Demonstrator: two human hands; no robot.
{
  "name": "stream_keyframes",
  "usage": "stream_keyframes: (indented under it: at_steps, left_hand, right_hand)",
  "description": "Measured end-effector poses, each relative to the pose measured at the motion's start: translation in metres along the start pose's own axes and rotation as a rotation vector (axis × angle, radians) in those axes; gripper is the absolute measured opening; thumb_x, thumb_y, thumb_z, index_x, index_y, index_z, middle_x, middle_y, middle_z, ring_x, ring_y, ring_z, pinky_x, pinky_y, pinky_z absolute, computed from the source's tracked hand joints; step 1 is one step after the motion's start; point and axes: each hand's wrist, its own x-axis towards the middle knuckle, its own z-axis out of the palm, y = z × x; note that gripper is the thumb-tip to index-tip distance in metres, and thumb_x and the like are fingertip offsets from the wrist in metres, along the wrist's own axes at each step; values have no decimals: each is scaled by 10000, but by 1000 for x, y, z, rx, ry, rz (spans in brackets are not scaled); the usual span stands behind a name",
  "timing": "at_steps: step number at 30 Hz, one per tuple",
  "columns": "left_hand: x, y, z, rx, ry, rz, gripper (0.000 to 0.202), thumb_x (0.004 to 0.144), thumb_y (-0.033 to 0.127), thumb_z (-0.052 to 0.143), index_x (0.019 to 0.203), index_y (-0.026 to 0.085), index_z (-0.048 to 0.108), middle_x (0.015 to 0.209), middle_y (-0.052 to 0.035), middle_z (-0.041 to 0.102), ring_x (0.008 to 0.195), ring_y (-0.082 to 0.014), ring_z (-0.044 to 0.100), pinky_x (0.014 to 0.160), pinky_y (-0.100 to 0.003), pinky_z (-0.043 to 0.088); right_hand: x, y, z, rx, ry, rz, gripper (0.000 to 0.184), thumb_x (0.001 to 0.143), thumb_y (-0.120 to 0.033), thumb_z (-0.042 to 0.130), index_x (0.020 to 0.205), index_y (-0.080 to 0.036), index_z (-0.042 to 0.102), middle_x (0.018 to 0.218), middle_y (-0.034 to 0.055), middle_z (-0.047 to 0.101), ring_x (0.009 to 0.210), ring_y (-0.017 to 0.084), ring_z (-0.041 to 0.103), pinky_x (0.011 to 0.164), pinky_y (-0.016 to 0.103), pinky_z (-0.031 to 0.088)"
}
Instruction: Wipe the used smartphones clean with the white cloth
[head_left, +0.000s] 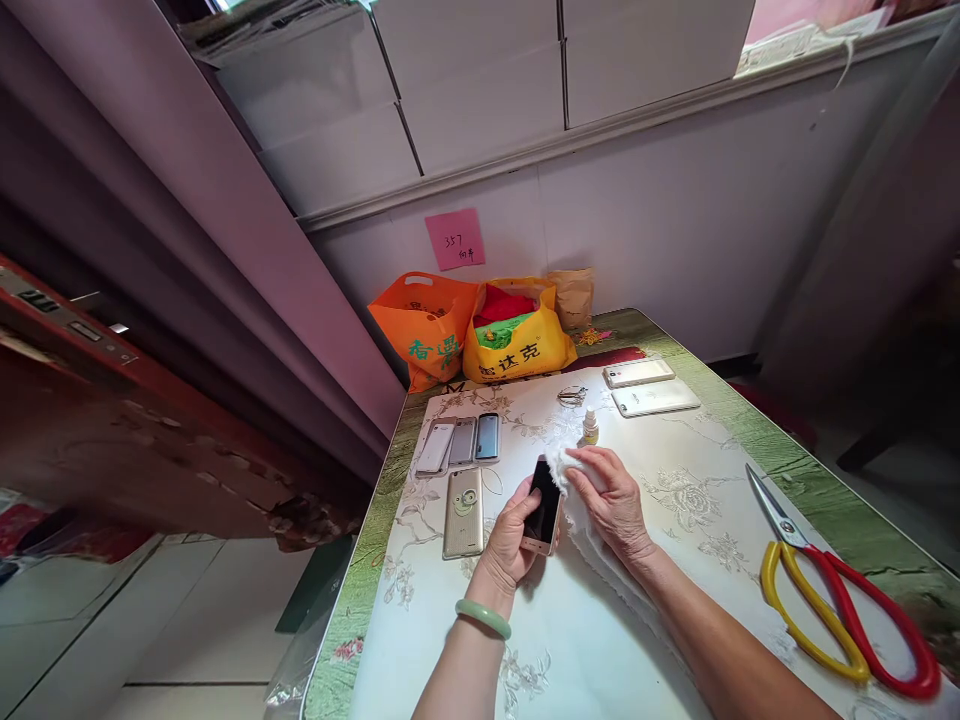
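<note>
My left hand [515, 535] grips a smartphone [541, 510] with a dark screen and a pale gold frame, the thumb lying over its glass. Bunched in my right hand [611, 500] is a white cloth [581, 515], which touches the phone's upper right edge and trails down toward me. Just beyond the cloth stands a small white dropper bottle [590, 428]. To the left of the phone lies a gold phone case [464, 515] with a green cartoon figure. Behind that case a blue-grey phone [487, 437] and a white phone [436, 447] lie among others.
Large scissors [787, 530] with one yellow and one red handle lie at the right. Two pale phones [656, 401] rest at the back right. An orange bag [427, 325] and a stuffed yellow bag [517, 355] stand along the wall. Glasses [572, 396] sit near the middle back.
</note>
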Motion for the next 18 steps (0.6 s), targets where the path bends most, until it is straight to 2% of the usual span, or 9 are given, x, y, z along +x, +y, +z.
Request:
stream_keyframes:
  at_steps: [2,4,8,11,15,16,18]
  left_hand:
    - [-1,0,1,37,-14,2,537,808,275,769,1310,178,605,812,-38,718,499,-136,622,455,-245,496]
    - [0,-1,0,23,1,6,492,812,278,767,1272,172,628,807,-39,717,505,-139,623,444,-241,487]
    - [7,-1,-2,-145,109,24,214,846,215,715,1047,141,703,768,-31,711,538,-117,621,457,-199,468]
    - [10,-2,-2,-236,132,71,166,925,203,598,993,126,728,779,-36,720,621,-122,651,579,-204,528]
    - [9,-2,1,-252,58,73,306,987,283,499,993,93,738,888,-97,744,855,-194,709,855,-293,572]
    - [9,-2,1,-250,54,72,291,976,280,517,1000,89,735,904,-106,746,877,-200,711,872,-300,569]
    - [9,-2,0,-239,80,72,220,931,254,593,1015,100,726,879,-91,746,815,-185,706,814,-284,574]
  right_hand:
    - [0,2,-1,-37,57,17,268,957,-419,637,1159,-271,732,1108,77,673,1047,235,657,954,405,538]
    - [-1,1,-1,-63,45,0,261,957,-421,637,1150,-277,736,1107,74,672,1036,233,661,940,396,548]
    - [-6,-7,0,-51,-149,-128,216,946,-375,646,1112,-290,753,1077,67,676,979,215,674,865,353,572]
    - [-7,-15,-3,26,-337,-250,196,924,-352,653,1075,-287,759,1040,59,689,951,210,674,848,352,570]
    - [-5,-19,-7,85,-438,-317,188,891,-392,673,1003,-278,770,1004,57,691,918,214,673,811,356,568]
    - [-5,-19,-7,90,-437,-312,187,888,-397,676,995,-277,770,994,56,691,908,212,673,803,354,568]
    - [-4,-18,-5,92,-405,-280,180,891,-384,681,1006,-275,767,979,53,691,897,207,674,802,349,569]
